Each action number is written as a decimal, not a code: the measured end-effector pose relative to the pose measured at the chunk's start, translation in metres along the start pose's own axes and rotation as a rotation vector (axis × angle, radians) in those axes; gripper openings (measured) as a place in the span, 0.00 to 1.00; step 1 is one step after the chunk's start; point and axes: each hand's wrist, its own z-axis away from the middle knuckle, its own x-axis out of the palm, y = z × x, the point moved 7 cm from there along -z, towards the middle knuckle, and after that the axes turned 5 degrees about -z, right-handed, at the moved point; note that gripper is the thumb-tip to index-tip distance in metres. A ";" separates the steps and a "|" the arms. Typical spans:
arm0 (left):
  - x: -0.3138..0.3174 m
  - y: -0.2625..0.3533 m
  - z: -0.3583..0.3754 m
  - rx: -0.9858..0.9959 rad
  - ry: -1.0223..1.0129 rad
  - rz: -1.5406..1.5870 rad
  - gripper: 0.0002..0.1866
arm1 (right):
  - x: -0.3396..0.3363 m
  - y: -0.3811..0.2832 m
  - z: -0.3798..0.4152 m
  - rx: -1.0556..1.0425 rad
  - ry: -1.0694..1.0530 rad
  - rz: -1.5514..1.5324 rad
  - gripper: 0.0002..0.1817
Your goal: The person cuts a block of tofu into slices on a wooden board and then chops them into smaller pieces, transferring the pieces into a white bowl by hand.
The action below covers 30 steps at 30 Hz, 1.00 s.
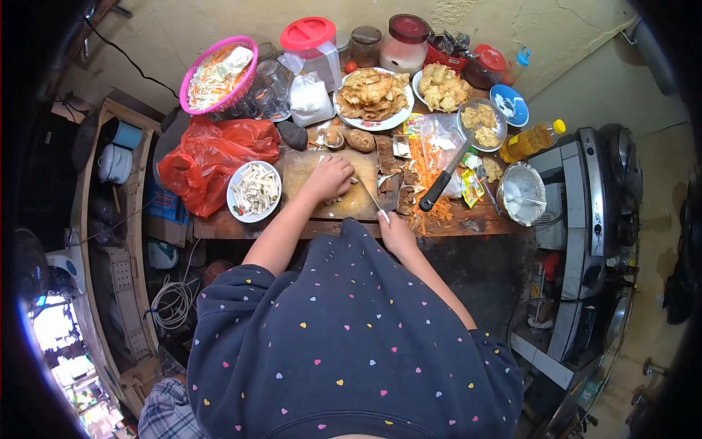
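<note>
My left hand point(333, 178) rests on a worn wooden cutting board point(300, 164), its fingers bent down over small pale pieces. What those fingers press on is mostly hidden beneath them. Just to the right, my right hand point(398, 233) is closed round the white handle of a knife point(369, 194), whose thin blade slants up and left toward the left hand. A white bowl point(254, 192) full of pale cut strips stands left of the board. Two brown potato-like pieces point(360, 140) lie beyond its far edge.
A red plastic bag point(219, 157) lies at the left, below a pink basket point(251, 77) of shredded vegetables. Plates of fried food point(374, 95) and jars line the back. At right are a black-handled knife point(436, 192), carrot shreds, an oil bottle point(532, 141) and a metal bowl point(522, 193).
</note>
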 end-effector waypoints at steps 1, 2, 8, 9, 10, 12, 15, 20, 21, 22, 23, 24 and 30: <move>-0.004 -0.003 0.002 -0.029 0.022 0.038 0.10 | 0.001 -0.001 0.000 -0.024 -0.010 0.004 0.26; -0.008 -0.005 0.005 -0.057 0.043 0.076 0.11 | 0.002 -0.003 0.000 -0.048 -0.020 0.008 0.25; -0.022 -0.008 0.022 -0.090 0.148 0.127 0.14 | 0.000 -0.009 0.004 -0.066 -0.042 0.021 0.25; -0.024 -0.007 0.023 -0.078 0.145 0.124 0.14 | -0.001 -0.010 0.004 -0.069 -0.033 0.020 0.25; -0.025 -0.006 0.022 -0.082 0.131 0.106 0.14 | -0.001 -0.009 0.003 -0.056 -0.034 0.015 0.25; -0.023 0.001 0.015 -0.089 0.105 0.072 0.13 | -0.001 -0.008 0.002 -0.029 -0.035 0.006 0.25; -0.006 0.007 0.003 -0.092 -0.092 -0.065 0.13 | -0.002 -0.007 0.002 -0.041 -0.017 -0.020 0.25; -0.010 0.004 0.004 -0.099 -0.041 0.058 0.09 | 0.000 -0.002 0.000 -0.030 -0.024 0.004 0.25; -0.011 0.002 0.006 -0.107 -0.027 0.085 0.08 | 0.000 -0.001 0.000 -0.030 -0.026 0.010 0.26; -0.010 -0.001 0.008 -0.113 -0.055 0.130 0.10 | 0.000 -0.001 0.001 -0.034 -0.024 -0.003 0.26; -0.009 -0.005 0.009 -0.121 -0.083 0.174 0.11 | 0.000 -0.001 0.001 -0.039 -0.024 -0.016 0.26; -0.007 -0.009 0.011 -0.130 -0.110 0.217 0.13 | 0.000 -0.002 0.001 -0.046 -0.023 -0.028 0.26; -0.012 -0.041 0.030 -0.319 0.118 0.232 0.33 | 0.001 0.000 -0.001 -0.030 -0.045 -0.053 0.26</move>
